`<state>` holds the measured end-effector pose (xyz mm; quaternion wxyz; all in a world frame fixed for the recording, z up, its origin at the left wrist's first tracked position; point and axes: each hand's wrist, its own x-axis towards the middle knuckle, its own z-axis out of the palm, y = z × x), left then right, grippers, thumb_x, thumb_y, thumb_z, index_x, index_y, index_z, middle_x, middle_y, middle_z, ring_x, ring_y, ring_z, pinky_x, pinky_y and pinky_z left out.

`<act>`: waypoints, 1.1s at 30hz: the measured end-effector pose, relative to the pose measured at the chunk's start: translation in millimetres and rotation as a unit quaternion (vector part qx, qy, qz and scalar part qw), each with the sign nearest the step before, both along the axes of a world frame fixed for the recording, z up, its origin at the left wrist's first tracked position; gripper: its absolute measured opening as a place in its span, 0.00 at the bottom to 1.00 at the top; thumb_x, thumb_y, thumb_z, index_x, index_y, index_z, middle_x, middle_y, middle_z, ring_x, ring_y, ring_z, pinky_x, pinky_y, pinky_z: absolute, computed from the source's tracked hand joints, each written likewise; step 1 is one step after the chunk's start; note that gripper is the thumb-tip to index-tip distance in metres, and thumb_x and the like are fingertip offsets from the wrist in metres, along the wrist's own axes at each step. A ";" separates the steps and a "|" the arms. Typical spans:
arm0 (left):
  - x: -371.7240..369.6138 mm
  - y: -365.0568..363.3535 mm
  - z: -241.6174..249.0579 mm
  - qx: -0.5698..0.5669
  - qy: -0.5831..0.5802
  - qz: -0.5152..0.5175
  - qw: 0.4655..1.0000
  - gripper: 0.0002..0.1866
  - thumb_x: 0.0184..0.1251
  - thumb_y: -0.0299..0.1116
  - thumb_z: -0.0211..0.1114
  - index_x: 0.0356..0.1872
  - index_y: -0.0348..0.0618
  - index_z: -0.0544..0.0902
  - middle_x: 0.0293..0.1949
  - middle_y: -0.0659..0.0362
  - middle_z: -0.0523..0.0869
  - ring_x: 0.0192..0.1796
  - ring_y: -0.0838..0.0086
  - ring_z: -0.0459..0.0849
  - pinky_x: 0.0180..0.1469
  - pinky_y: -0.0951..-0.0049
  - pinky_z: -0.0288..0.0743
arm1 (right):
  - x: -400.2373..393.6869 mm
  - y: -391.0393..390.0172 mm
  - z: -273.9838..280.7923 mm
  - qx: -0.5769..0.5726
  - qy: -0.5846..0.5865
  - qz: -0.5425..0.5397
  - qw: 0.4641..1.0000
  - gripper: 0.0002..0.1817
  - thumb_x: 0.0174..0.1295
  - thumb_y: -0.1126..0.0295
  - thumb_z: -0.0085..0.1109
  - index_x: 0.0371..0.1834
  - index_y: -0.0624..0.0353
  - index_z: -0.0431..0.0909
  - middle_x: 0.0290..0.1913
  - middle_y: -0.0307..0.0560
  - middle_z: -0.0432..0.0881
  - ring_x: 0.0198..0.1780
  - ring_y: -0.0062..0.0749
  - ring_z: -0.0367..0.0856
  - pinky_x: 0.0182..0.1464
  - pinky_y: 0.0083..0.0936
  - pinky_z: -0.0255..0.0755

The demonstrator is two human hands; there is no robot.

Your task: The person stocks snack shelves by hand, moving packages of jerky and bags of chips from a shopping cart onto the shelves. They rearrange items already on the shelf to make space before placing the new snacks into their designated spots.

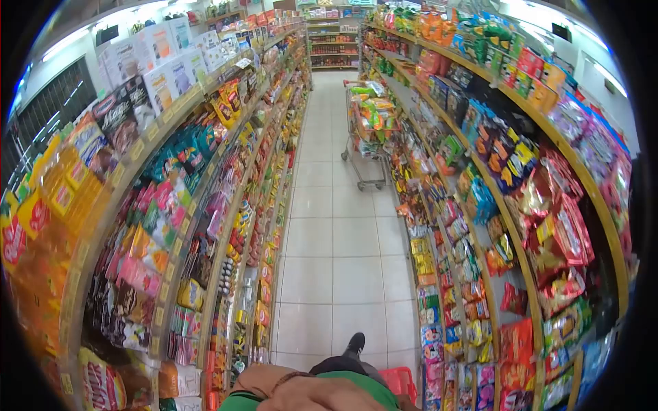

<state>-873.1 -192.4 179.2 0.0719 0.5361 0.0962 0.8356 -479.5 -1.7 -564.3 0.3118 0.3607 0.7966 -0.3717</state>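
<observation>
— While your forearm (264, 382) lies across your body like that, what worries me is the red basket (399, 382) at the bottom edge of the frame, just right of centre. It sits close to the lowest snack packets (466, 383) on the right-hand shelving. I'd judge that a swing or a turn of your hips could knock a packet off its shelf.

— Is my hand on the basket at all?

— I can't tell. Only one hand (327, 397) shows, at the very bottom centre. From the way the arm comes in from the lower left I take it for your left, and the frame cuts it off. Whether its fingers are spread, curled or gripping a handle is hidden. It lies near the basket, but no contact is visible. Your right hand is out of the picture.

— And the pose?

— The forearm is held low and roughly level against your green shirt (370, 389), with a thin wristband (288, 375) round it. The wrist points toward the lower right of the frame.

— Anything else to mind?

— Yes, the loaded trolley (367, 130) in the upper middle, parked against the right shelves. It narrows the tiled floor (336, 240) there. Your shoe (355, 342) points straight down that lane, so a wide load at your side could clip it.
</observation>
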 end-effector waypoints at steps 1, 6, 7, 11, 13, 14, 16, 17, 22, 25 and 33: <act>-17.4 17.8 10.2 0.008 0.012 -0.059 0.998 0.27 0.75 0.53 0.60 0.42 0.32 0.88 0.48 0.44 0.86 0.54 0.52 0.83 0.56 0.56 0.81 | -17.7 9.9 0.9 -0.003 0.010 -0.002 1.000 0.15 0.66 0.58 0.58 0.38 0.58 0.87 0.37 0.44 0.89 0.34 0.29 0.87 0.29 0.33 0.77; -88.4 96.4 19.7 0.035 0.024 -0.028 0.999 0.29 0.78 0.55 0.56 0.36 0.34 0.88 0.44 0.46 0.86 0.52 0.55 0.83 0.54 0.62 0.78 | -180.3 128.4 -1.9 -0.002 0.045 -0.026 0.999 0.08 0.64 0.67 0.59 0.34 0.59 0.86 0.29 0.47 0.86 0.24 0.34 0.84 0.22 0.33 0.74; -104.8 116.5 21.4 0.079 0.037 -0.023 0.996 0.30 0.78 0.55 0.55 0.36 0.34 0.88 0.43 0.47 0.86 0.51 0.55 0.83 0.54 0.62 0.78 | -192.7 137.8 25.0 -0.001 0.046 -0.029 0.999 0.07 0.63 0.69 0.59 0.34 0.59 0.85 0.28 0.47 0.85 0.22 0.34 0.83 0.20 0.33 0.73; -149.6 148.1 25.2 0.002 -0.057 -0.016 0.998 0.32 0.78 0.57 0.54 0.32 0.34 0.88 0.38 0.48 0.86 0.47 0.55 0.84 0.52 0.61 0.78 | -340.6 201.3 131.7 -0.119 0.086 -0.403 0.903 0.11 0.63 0.68 0.60 0.46 0.57 0.83 0.38 0.46 0.87 0.33 0.36 0.88 0.29 0.36 0.78; -186.0 175.3 25.7 0.013 -0.058 -0.032 0.998 0.32 0.77 0.57 0.54 0.31 0.34 0.88 0.37 0.47 0.86 0.46 0.55 0.84 0.51 0.60 0.78 | -397.3 231.1 147.7 -0.104 0.113 -0.380 0.912 0.10 0.63 0.69 0.60 0.46 0.57 0.83 0.37 0.46 0.87 0.32 0.36 0.87 0.28 0.36 0.78; -204.9 187.0 24.6 0.023 -0.058 -0.057 0.996 0.33 0.77 0.57 0.54 0.29 0.34 0.88 0.37 0.47 0.86 0.45 0.55 0.84 0.50 0.60 0.78 | -419.6 244.5 147.9 -0.090 0.142 -0.365 0.916 0.10 0.63 0.71 0.60 0.46 0.57 0.82 0.37 0.47 0.87 0.31 0.36 0.87 0.27 0.37 0.77; -244.7 192.0 13.8 0.009 -0.058 -0.063 0.996 0.33 0.77 0.58 0.55 0.29 0.34 0.87 0.37 0.47 0.86 0.45 0.54 0.84 0.49 0.60 0.78 | -459.3 265.7 147.3 -0.083 0.145 -0.355 0.920 0.10 0.63 0.72 0.60 0.47 0.57 0.82 0.37 0.47 0.87 0.30 0.36 0.87 0.27 0.37 0.77; -266.8 196.1 8.9 -0.006 -0.055 -0.071 0.996 0.33 0.77 0.58 0.55 0.28 0.34 0.87 0.37 0.47 0.86 0.44 0.54 0.84 0.48 0.60 0.79 | -481.8 276.1 147.7 -0.078 0.151 -0.346 0.923 0.10 0.63 0.73 0.60 0.48 0.56 0.82 0.36 0.47 0.87 0.28 0.36 0.87 0.27 0.37 0.77; -395.8 240.1 3.0 0.058 0.021 -0.047 0.997 0.32 0.77 0.57 0.55 0.29 0.35 0.87 0.37 0.47 0.86 0.44 0.55 0.83 0.46 0.62 0.79 | -536.7 303.7 118.0 -0.129 0.050 -0.392 0.910 0.12 0.62 0.69 0.63 0.49 0.57 0.83 0.37 0.46 0.88 0.33 0.39 0.87 0.31 0.39 0.79; -455.9 265.5 13.8 0.076 -0.019 -0.051 0.996 0.32 0.78 0.57 0.54 0.29 0.35 0.87 0.38 0.49 0.86 0.45 0.57 0.83 0.45 0.64 0.79 | -575.6 295.8 162.5 -0.109 0.007 -0.439 0.892 0.12 0.65 0.67 0.62 0.50 0.56 0.84 0.39 0.46 0.88 0.33 0.39 0.87 0.30 0.37 0.79; -610.4 330.0 17.4 0.074 -0.023 -0.055 0.995 0.30 0.79 0.55 0.53 0.28 0.37 0.87 0.37 0.51 0.86 0.46 0.59 0.83 0.44 0.67 0.79 | -703.1 348.0 182.9 -0.078 0.002 -0.410 0.909 0.10 0.66 0.65 0.58 0.45 0.52 0.86 0.40 0.45 0.89 0.33 0.36 0.84 0.33 0.39 0.78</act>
